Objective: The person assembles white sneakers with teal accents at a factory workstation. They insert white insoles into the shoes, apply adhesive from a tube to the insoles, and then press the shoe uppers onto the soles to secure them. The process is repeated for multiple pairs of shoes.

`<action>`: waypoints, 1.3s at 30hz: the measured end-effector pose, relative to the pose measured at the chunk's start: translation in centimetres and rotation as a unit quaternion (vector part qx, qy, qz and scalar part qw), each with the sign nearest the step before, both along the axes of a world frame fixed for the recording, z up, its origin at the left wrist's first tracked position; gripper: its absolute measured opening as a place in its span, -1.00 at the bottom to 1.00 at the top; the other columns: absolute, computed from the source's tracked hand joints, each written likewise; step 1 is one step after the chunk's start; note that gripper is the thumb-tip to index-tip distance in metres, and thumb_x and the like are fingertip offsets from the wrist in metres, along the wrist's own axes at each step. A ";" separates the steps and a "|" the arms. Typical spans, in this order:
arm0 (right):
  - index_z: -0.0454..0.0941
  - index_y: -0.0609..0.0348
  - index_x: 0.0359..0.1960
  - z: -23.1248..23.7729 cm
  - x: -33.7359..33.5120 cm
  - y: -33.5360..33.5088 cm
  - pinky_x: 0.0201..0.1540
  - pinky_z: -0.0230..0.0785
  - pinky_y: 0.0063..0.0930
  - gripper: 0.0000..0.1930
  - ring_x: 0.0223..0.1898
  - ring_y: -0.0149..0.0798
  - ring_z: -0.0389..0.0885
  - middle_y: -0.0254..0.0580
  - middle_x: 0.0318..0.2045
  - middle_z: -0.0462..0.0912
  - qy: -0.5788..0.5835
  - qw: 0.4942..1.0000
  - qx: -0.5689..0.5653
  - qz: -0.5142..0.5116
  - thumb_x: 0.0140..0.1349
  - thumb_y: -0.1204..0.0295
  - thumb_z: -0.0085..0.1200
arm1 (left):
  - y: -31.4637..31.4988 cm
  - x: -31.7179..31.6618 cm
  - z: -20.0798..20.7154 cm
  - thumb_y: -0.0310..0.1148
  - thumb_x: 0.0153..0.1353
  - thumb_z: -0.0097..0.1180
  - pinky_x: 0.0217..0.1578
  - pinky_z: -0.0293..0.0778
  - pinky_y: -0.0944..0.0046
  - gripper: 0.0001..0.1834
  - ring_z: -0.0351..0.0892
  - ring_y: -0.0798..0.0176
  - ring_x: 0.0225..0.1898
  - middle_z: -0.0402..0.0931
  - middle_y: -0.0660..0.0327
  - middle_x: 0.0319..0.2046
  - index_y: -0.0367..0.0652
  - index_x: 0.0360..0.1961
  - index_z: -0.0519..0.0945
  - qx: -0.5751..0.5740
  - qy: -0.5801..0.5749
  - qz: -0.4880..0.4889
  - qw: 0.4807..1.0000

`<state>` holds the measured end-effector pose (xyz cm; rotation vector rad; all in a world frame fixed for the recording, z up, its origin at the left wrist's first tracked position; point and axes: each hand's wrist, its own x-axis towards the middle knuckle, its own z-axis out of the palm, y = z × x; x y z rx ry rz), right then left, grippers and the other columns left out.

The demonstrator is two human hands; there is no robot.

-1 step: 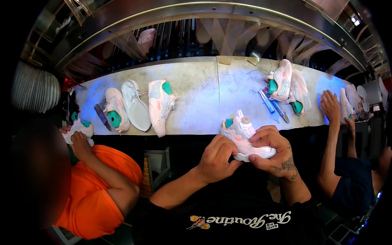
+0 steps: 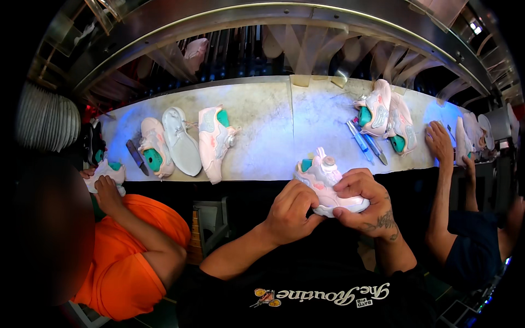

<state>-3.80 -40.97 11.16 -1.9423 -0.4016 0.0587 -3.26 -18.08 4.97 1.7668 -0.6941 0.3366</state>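
At my twelve o'clock, my left hand (image 2: pixel 293 210) grasps the pink shoe (image 2: pixel 327 188) heel-side, my right hand (image 2: pixel 366 201) its toe. I'm probably pressing or checking its white sole (image 2: pixel 326 211); next calls for steady support.

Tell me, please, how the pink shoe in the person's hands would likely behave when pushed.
The pink shoe looks padded above, so it would probably give a little. Its thick white sole likely bends less and, set down, should help keep it from rolling.
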 end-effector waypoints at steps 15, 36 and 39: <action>0.71 0.23 0.03 0.3 -1.1 -2.4 0.28 0.53 -0.10 -0.45 0.20 0.11 0.64 0.09 0.18 0.67 -0.041 0.993 -0.110 0.023 0.00 0.31 0.64 | -1.0 2.4 -1.5 -0.06 -0.13 0.72 0.46 0.27 -0.51 0.07 0.33 -0.42 0.48 0.27 -0.22 0.49 -0.05 0.47 0.55 0.152 0.014 -0.068 0.986; 0.58 0.28 0.22 0.1 -2.9 -1.8 0.19 0.60 -0.01 -0.18 0.11 0.21 0.66 0.15 0.09 0.64 -0.051 0.962 -0.265 -0.046 -0.06 0.18 0.71 | -3.6 -0.6 -2.7 -0.14 -0.19 0.71 0.41 0.11 -0.79 0.11 0.37 -0.41 0.44 0.30 -0.26 0.43 -0.11 0.49 0.54 0.207 -0.026 0.030 0.978; 0.56 0.28 0.27 0.6 -2.4 -2.6 0.20 0.59 -0.02 -0.16 0.13 0.24 0.65 0.19 0.13 0.59 -0.064 0.970 -0.236 -0.007 -0.02 0.19 0.69 | -3.5 -0.5 -2.8 -0.10 -0.15 0.70 0.40 0.13 -0.80 0.08 0.39 -0.41 0.42 0.31 -0.26 0.43 -0.11 0.48 0.55 0.197 -0.032 0.036 0.979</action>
